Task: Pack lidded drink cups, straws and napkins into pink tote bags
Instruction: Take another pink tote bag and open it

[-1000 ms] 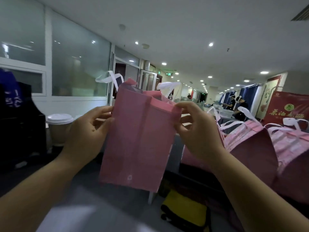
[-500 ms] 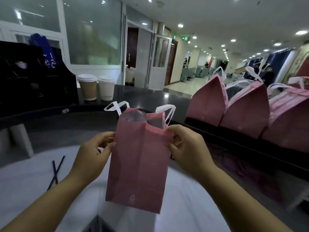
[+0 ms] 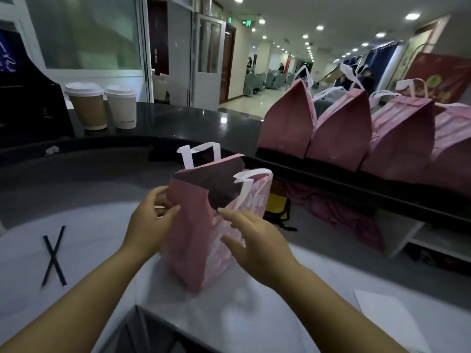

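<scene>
The pink tote bag [image 3: 204, 240] stands upright near the middle of the white desk [image 3: 280, 314], mouth open; its bottom is hidden. The left hand [image 3: 150, 225] pinches the bag's near-left rim in its grip. The right hand [image 3: 257, 243] lies with spread fingers against the printed side, gripping nothing.

This bag looks only opened, with cups, straws and napkins yet to go in. The brown cup [image 3: 86, 105] and white cup [image 3: 122, 105], both lidded, wait side by side at the far left of the raised dark desk [image 3: 178, 123], well apart from the bag. Two black straws [image 3: 53, 256] lie crossed by the white desk's left edge. A white sheet [image 3: 390, 322] at its near right edge may be a napkin; I cannot tell. A row of pink bags [image 3: 341, 128] along the raised desk's right end seems finished. Only that desk's front edge lies between bag and cups.
</scene>
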The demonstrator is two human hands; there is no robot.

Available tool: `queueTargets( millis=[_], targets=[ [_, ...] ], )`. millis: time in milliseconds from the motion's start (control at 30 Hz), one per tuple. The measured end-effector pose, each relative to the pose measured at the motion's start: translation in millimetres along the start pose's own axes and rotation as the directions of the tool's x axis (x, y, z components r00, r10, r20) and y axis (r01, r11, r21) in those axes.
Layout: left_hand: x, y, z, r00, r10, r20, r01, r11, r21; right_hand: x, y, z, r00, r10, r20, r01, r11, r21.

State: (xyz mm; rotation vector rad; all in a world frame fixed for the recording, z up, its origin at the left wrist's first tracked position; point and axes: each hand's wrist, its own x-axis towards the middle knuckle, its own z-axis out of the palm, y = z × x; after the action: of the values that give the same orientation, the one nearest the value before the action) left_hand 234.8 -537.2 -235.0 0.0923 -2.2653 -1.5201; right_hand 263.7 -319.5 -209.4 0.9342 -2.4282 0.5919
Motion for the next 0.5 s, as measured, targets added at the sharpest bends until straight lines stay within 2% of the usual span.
queueTargets(
  millis=[67, 133, 233, 300, 367, 433, 500],
  targets=[
    [6.8, 6.0, 3.8, 1.000, -0.011, 0.027, 0.012, 0.999, -0.042, 3.1, 2.4, 2.0, 0.996, 0.045, 0.081, -0.047, 0.998, 0.031],
    [8.8, 12.6, 3.4, 0.995, 0.023, 0.099, -0.017, 0.998, -0.068, 5.5, 6.2, 1.0, 0.995, 0.064, 0.077, -0.068, 0.997, 0.047],
    [9.3, 18.3, 0.2, 0.971, 0.068, 0.227, -0.052, 0.996, -0.076, 8.2, 20.3, -1.4, 0.987, 0.063, -0.149, -0.054, 0.997, 0.062],
    [9.7, 18.3, 0.5, 0.963, 0.085, 0.256, -0.083, 0.996, -0.018, 12.7, 34.2, -5.8, 0.943, 0.147, -0.298, -0.121, 0.987, 0.104],
    [9.7, 15.4, 1.6, 0.962, 0.112, 0.248, -0.130, 0.990, 0.054, 20.7, 51.3, -11.8, 0.888, 0.286, -0.360, -0.256, 0.958, 0.130],
    [9.7, 11.1, 2.5, 0.962, 0.131, 0.239, -0.154, 0.985, 0.083, 31.0, 70.3, -15.0, 0.845, 0.430, -0.317, -0.413, 0.903, 0.122],
    [10.0, 8.1, 2.5, 0.961, 0.127, 0.248, -0.144, 0.988, 0.053, 41.1, 87.0, -15.7, 0.810, 0.551, -0.202, -0.551, 0.832, 0.065]
  ],
)
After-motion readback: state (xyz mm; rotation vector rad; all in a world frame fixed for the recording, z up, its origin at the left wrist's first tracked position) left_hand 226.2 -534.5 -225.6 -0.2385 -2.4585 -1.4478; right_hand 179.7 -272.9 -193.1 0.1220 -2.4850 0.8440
